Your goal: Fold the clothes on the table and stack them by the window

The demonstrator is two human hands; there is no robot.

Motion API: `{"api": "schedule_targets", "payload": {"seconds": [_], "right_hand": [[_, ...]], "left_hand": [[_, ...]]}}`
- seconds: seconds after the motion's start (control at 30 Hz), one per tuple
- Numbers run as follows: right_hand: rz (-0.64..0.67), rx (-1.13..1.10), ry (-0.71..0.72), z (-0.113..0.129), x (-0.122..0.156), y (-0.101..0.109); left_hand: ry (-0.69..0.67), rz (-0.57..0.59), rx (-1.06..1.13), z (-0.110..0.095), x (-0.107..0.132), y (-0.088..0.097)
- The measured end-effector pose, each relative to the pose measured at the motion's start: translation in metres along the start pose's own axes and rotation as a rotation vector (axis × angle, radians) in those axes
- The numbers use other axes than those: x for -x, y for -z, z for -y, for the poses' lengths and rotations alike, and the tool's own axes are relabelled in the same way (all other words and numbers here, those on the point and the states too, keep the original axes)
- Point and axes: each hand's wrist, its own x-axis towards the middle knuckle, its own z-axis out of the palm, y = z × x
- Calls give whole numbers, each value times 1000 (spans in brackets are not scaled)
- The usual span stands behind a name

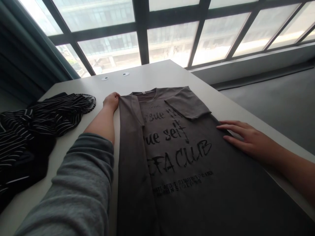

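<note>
A dark grey-brown T-shirt (187,164) with black lettering lies face up, its collar toward the window. Its left side is folded inward lengthwise, with that sleeve lying over the lettering's edge. The right sleeve is laid in across the chest. At the folded upper left corner, my left hand (112,101) is closed, pinching the fabric at the shoulder. My right hand (240,136) rests its outstretched fingers on the shirt's right edge, below the sleeve; the fingers are apart and the palm is off the cloth.
A heap of black and white striped clothing (39,124) lies at the left of the white table (157,73). Two small white oval pieces with dark marks (126,74) sit near the far edge. Beyond are a dark-framed window (142,32) and a curtain (31,49).
</note>
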Motion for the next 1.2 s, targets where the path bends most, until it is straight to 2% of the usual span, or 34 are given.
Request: {"api": "schedule_targets", "payload": {"seconds": [0.2, 0.47, 0.7, 0.87, 1.03, 1.1, 1.2], "right_hand": [[-2, 7, 27, -2, 1, 0], [40, 16, 39, 1, -1, 6], [47, 12, 44, -2, 0, 4], [62, 15, 45, -1, -1, 3], [57, 25, 51, 1, -3, 2], [54, 31, 56, 1, -4, 1], [36, 45, 70, 1, -6, -1]], "left_hand": [[34, -18, 97, -4, 10, 5], [-13, 87, 41, -13, 10, 1], [29, -16, 65, -19, 12, 2], [22, -26, 57, -21, 22, 8], [-128, -83, -88, -38, 40, 26], [-196, -4, -146, -53, 55, 31], [-269, 225, -213, -74, 86, 29]]}}
